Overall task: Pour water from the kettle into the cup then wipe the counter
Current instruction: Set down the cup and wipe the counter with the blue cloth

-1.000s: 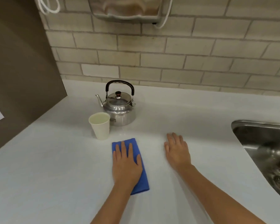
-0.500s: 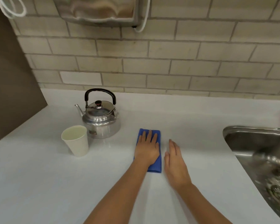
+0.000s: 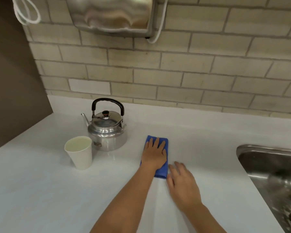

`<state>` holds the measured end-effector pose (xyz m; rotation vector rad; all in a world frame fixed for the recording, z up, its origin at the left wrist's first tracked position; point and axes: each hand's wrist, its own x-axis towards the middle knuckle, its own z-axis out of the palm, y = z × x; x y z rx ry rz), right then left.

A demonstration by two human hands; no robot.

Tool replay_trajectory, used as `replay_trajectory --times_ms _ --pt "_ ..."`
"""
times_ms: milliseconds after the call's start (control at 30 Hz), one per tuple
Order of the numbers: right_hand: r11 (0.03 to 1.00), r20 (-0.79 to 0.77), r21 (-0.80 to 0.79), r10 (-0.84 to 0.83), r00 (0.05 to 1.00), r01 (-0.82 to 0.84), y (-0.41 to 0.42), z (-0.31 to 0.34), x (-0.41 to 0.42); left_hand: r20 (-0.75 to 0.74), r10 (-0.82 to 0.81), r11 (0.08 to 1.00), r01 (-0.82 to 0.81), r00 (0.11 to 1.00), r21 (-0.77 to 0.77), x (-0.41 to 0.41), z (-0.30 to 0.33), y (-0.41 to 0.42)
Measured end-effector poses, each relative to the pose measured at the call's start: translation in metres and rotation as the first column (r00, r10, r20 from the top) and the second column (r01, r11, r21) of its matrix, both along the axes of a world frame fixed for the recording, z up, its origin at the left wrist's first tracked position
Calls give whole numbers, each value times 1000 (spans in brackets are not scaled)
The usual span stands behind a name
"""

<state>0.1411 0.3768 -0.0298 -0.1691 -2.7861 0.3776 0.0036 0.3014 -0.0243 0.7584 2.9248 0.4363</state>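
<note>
A steel kettle [image 3: 107,132] with a black handle stands upright at the back left of the white counter [image 3: 40,190]. A white paper cup [image 3: 79,153] holding water stands just in front of it, to its left. My left hand [image 3: 155,154] lies flat, fingers spread, pressing on a folded blue cloth [image 3: 164,172] right of the kettle. My right hand [image 3: 183,185] rests flat on the counter, just right of the cloth's near end, holding nothing.
A steel sink [image 3: 275,179] is sunk into the counter at the right. A tiled wall [image 3: 175,73] backs the counter, with a metal dispenser [image 3: 111,14] and a white cord [image 3: 26,12] above. A brown panel [image 3: 12,81] closes the left side.
My left hand has slid the blue cloth rightwards and away from me, from in front of the cup to beside my right hand. The kettle and cup stay put.
</note>
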Motion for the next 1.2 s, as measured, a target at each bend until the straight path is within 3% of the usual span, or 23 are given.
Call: replay_trajectory --times_ms 67,267,567,667,767,867,967,1067,1200 --pt "1000 -53 -3 3 999 -3 7 3 -2 -7 -14 999 14 1000 34 12 0 -12" --pt "998 22 -20 -60 998 61 2 6 -14 -175 77 993 -60 981 103 94 -27 -98" --pt "984 150 52 -175 973 169 -6 5 -19 -78 38 999 -36 996 35 45 0 -53" --pt "972 173 6 -232 957 234 -16 7 -19 -145 47 994 -33 988 100 80 -10 -82" --pt "962 204 -16 -264 943 273 -29 10 -19 -103 147 980 -131 984 147 113 -22 -130" --pt "969 190 -9 -240 952 246 -33 10 -16 -68 239 967 -231 969 105 111 -16 -139" --pt "984 165 -49 -159 973 169 -38 11 -15 -53 175 983 -173 983 55 95 3 -107" --pt "988 133 -59 -131 982 140 -46 17 -20 -22 154 984 -151 988 96 98 3 -104" --pt "998 124 -21 -49 991 52 -79 21 -30 -53 223 959 -209 973 189 143 -12 -174"
